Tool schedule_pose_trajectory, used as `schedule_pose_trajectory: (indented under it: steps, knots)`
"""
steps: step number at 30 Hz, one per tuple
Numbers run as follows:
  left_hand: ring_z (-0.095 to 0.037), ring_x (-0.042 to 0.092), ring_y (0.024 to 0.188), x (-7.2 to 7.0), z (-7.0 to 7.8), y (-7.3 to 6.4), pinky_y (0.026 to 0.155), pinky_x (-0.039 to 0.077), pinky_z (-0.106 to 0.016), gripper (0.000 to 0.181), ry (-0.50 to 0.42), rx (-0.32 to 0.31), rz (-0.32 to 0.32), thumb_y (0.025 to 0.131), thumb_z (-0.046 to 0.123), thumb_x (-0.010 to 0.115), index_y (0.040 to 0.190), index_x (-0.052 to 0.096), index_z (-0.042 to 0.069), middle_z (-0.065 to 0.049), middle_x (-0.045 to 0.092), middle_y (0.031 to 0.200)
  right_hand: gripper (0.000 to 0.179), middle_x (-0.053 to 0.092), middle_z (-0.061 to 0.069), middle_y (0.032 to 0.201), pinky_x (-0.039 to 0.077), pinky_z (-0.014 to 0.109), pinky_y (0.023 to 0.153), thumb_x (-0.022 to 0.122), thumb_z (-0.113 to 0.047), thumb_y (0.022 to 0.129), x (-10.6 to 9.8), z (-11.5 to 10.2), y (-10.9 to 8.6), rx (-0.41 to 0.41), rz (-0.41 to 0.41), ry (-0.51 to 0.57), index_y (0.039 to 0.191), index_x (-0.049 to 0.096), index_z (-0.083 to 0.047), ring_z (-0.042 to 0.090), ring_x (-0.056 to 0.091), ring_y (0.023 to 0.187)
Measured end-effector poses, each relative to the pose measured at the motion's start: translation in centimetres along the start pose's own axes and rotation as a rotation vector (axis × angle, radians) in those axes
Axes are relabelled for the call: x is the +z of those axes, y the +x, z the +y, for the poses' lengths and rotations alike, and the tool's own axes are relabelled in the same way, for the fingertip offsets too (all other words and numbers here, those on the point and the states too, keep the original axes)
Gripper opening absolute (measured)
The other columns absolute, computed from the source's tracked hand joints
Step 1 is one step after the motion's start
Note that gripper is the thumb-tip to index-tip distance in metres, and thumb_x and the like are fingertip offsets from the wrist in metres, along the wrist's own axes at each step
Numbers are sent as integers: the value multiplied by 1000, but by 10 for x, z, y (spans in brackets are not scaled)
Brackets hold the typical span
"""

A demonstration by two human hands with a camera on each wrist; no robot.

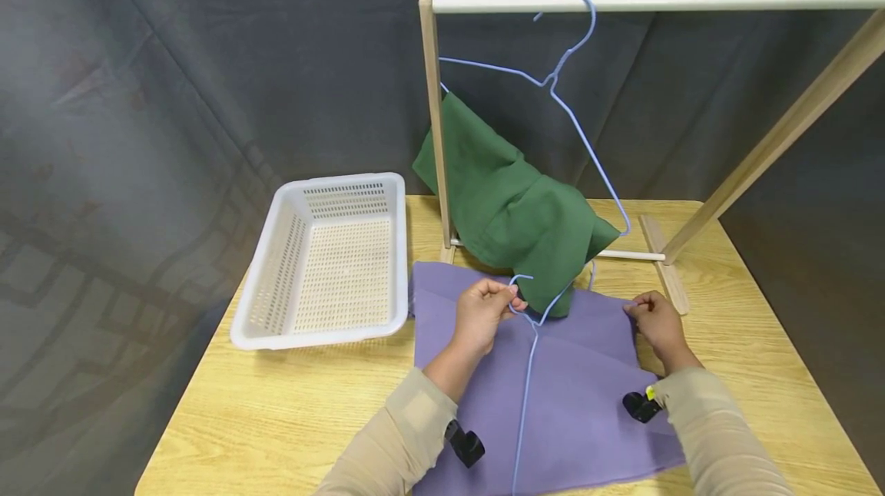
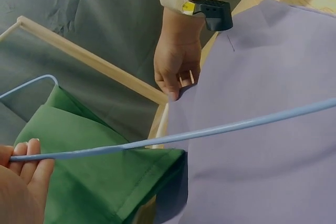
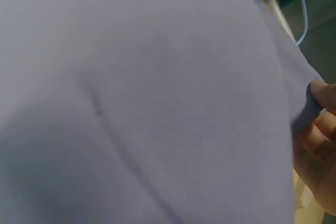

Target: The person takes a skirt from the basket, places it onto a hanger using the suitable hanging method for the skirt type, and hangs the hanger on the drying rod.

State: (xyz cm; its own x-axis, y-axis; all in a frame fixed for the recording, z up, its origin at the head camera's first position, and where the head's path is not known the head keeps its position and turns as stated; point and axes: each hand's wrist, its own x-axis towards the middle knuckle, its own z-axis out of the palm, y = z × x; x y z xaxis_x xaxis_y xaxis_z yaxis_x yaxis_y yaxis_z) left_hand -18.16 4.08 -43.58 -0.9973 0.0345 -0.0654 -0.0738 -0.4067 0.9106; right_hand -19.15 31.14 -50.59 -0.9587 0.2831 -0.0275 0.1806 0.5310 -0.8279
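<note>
A purple cloth (image 1: 588,396) is spread over the front of the table. Above it, my left hand (image 1: 482,317) pinches a blue wire hanger (image 1: 528,388) by its hook end. One arm of this hanger runs down across the cloth toward me, while the far arm passes partly behind a green cloth (image 1: 525,204). At the cloth's right edge, my right hand (image 1: 658,327) pinches a corner of the purple fabric; the right wrist view shows that fabric (image 3: 307,111) between thumb and fingers. The green cloth hangs from another blue hanger (image 1: 581,135), hooked on the rack's rail.
The rack has a white top rail (image 1: 726,1) and wooden posts (image 1: 781,143), with a foot (image 1: 664,266) on the table's right side. A white perforated basket (image 1: 399,258) stands at the left. Grey curtain (image 1: 311,58) closes off the back of the table (image 1: 276,419).
</note>
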Motion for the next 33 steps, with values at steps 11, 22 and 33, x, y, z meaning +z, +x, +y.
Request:
schedule_pose_trajectory:
  steps: [11,22,33]
  knots:
    - [-23,62,61,-24,-71,34,60,51,-34,5,17,165,-22,79,1,58,75,55,-1,-18,61,71,15,43,-2,63,35,19,44,53,-2,82,-9,-3,4,6,63,-26,88,45,9,2,38,50]
    - [-21,61,58,-14,-34,15,57,51,-32,8,44,187,-12,78,-1,58,72,53,-5,-16,60,65,12,42,-4,64,33,20,45,54,-4,80,-22,-6,10,42,148,-31,84,46,4,2,37,53]
    - [-19,62,62,-28,-75,34,59,51,-29,10,110,166,41,78,11,61,74,54,6,-8,61,65,13,42,-3,62,34,20,42,55,-5,82,-34,-5,16,58,166,-6,85,47,4,3,38,51]
